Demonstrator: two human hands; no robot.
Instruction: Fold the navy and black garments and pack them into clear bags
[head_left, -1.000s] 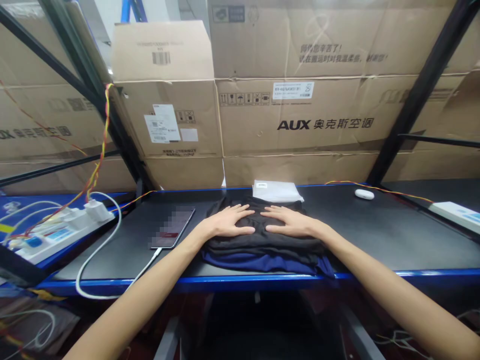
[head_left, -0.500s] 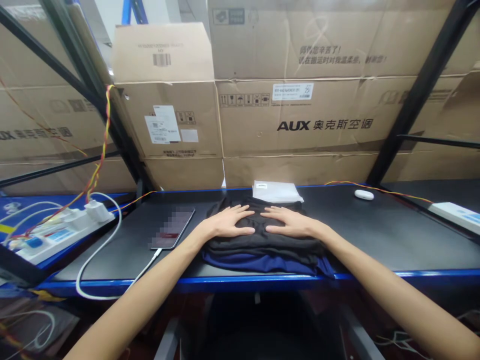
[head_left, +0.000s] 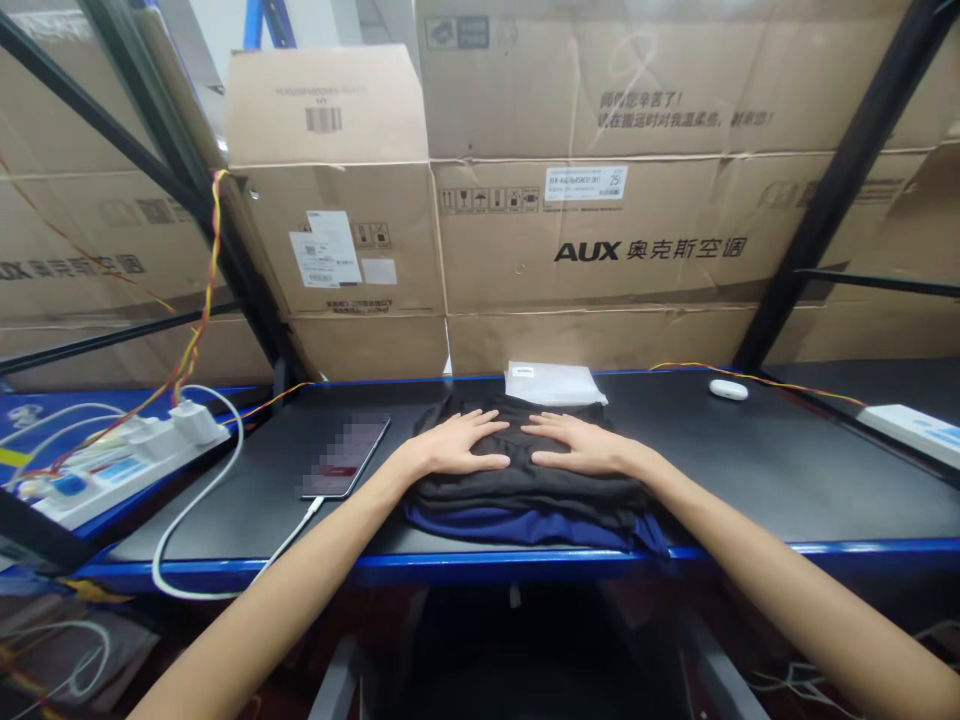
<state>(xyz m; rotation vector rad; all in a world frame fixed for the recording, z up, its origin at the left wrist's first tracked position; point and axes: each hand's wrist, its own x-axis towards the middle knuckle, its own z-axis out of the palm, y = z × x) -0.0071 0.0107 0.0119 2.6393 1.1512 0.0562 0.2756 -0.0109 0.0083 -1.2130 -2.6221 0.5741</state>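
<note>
Black folded cloth lies on top of dark blue cloth at the front of the black tabletop. On the left part of the black cloth rests my left hand, palm down with its fingers spread. My right hand lies flat on the right part, thumb and fingers apart, facing the left one. Neither hand grips anything. Just behind the cloth is a flat white packet with a small label. What kind of garments these are, I cannot tell.
A phone on a white charging cable lies to the left. Power strips sit at the left and right ends. A small white case is at the back right. Cardboard stands behind, between black posts.
</note>
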